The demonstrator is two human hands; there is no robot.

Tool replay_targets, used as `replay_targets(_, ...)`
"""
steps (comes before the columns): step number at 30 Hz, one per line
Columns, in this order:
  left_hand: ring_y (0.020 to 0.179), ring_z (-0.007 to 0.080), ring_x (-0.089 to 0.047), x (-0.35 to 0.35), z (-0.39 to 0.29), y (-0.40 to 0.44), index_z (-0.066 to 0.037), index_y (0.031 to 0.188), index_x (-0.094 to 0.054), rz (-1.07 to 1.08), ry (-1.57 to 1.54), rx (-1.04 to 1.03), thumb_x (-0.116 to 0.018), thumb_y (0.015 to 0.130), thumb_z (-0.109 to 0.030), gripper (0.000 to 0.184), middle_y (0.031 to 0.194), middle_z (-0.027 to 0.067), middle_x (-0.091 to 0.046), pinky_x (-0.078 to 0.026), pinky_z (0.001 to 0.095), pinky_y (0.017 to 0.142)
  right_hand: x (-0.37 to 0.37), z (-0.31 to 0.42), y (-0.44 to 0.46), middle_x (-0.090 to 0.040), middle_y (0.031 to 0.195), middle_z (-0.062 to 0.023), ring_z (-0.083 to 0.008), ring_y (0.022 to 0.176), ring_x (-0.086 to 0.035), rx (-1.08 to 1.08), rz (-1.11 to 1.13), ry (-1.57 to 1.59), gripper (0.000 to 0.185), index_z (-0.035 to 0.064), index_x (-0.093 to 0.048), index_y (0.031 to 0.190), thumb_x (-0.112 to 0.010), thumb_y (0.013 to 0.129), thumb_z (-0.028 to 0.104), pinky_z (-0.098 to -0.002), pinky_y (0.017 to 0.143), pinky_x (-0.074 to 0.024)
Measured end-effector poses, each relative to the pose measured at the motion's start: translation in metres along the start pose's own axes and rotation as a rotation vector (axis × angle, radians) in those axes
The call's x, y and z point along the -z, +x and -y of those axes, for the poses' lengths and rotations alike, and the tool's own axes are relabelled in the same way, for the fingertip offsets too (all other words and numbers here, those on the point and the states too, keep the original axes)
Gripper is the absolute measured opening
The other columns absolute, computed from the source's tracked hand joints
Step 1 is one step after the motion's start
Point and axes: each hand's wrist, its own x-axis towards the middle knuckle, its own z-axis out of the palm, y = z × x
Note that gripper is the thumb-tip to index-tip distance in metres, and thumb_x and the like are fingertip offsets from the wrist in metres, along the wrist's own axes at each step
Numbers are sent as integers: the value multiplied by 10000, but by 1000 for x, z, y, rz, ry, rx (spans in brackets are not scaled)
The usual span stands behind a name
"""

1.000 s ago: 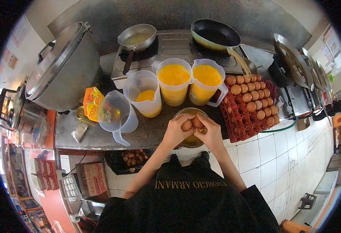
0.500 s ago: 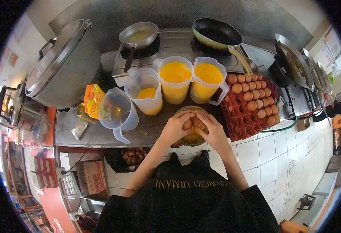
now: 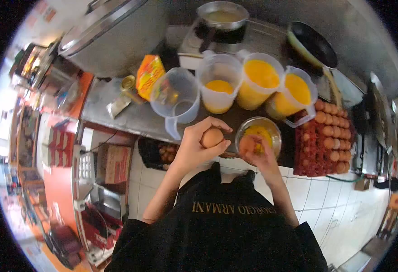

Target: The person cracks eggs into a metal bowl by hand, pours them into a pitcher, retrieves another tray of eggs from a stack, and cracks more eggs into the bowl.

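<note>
My left hand (image 3: 196, 147) is curled around a brown egg (image 3: 212, 138), which rests against the palm, left of the metal bowl (image 3: 279, 144). Whether its shell is cracked, I cannot tell. Over the bowl's left side is my right hand (image 3: 263, 159), smeared by motion, its fingers around a brown egg or eggshell (image 3: 248, 144). Yellow yolk (image 3: 264, 133) shows inside the bowl. Just behind stand two jugs of beaten egg, one in the middle (image 3: 254, 93) and one at right (image 3: 289, 102), plus a partly filled jug (image 3: 216, 97) and a clear jug (image 3: 174, 97) with its handle toward me.
Red trays of brown eggs (image 3: 310, 149) are stacked at the right. Behind the jugs, a saucepan (image 3: 221, 18) and a frying pan (image 3: 312, 45) sit on the stove. A yellow-red packet (image 3: 149, 77) and a large pot (image 3: 117, 45) are at left. Below the counter is a black bag (image 3: 149, 152).
My hands have parted: the left moved left, away from the bowl, with an egg, while the right stays at the bowl. The camera view has turned, shifting the counter rightward.
</note>
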Motion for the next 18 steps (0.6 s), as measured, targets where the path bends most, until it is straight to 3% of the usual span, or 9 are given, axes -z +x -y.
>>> replay_targets(4,833,135,-614,22,-7,-21,1,985,-589,-101,11,-2,-710,735,-79,290,949,86,-655,-479,262,756,-63,-72,35,-490,1145,-128,-236,1033,-551,10,458,-202,503,13,-442,1204,-693,794,159,-333,865,-501)
replay_targets(7,835,140,-620,22,-6,-24,-14,961,-592,-144,-17,12,-730,713,-90,294,898,77,-653,-483,279,760,-116,-146,61,-471,1146,-149,-243,1057,-519,84,540,-176,495,7,-451,1173,-704,774,154,-348,851,-502)
replay_targets(9,844,141,-614,20,-5,-26,-15,963,-589,-156,-3,62,-740,712,-97,304,895,77,-650,-479,274,764,-130,-186,66,-448,1139,-158,-258,1040,-507,437,351,-412,459,2,-449,1159,-681,784,134,-365,828,-510)
replay_targets(10,844,141,-614,18,-4,-25,-15,963,-589,-134,-16,52,-740,712,-97,304,895,77,-650,-479,274,764,-123,-152,52,-430,1124,-174,-273,1047,-489,271,420,-331,465,-4,-432,1182,-656,791,111,-380,813,-508)
replay_targets(13,869,138,-592,8,10,-21,-18,994,-577,-108,-21,72,-753,714,-106,342,907,71,-626,-469,275,766,-81,-83,22,-402,1154,-176,-303,982,-537,208,348,-267,487,24,-410,1217,-642,796,102,-388,781,-506)
replay_targets(14,870,135,-584,4,18,-20,-16,1000,-574,-90,-74,118,-755,712,-103,351,908,69,-619,-469,275,760,-61,-54,15,-480,1092,-166,-299,910,-592,104,301,-247,407,45,-481,1177,-627,801,100,-383,767,-502)
replay_targets(16,883,136,-552,-4,22,-14,-22,1075,-532,-24,-125,210,-765,708,-99,442,956,72,-580,-468,259,753,-9,-13,3,-584,955,-144,-275,849,-633,262,82,-686,287,64,-566,1094,-608,811,94,-368,744,-506)
replay_targets(17,883,136,-552,-11,25,-10,-22,1075,-532,-2,-141,197,-765,708,-99,442,956,72,-580,-468,259,753,8,16,-7,-629,877,-117,-188,787,-630,284,-185,-729,202,47,-621,1012,-608,810,42,-293,669,-497)
replay_targets(18,901,141,-540,-17,29,-7,-30,1138,-482,12,-194,222,-769,703,-90,524,990,75,-550,-467,253,764,34,30,-17,-625,906,-125,-207,767,-625,269,-373,-811,209,53,-614,1017,-603,808,48,-305,661,-494)
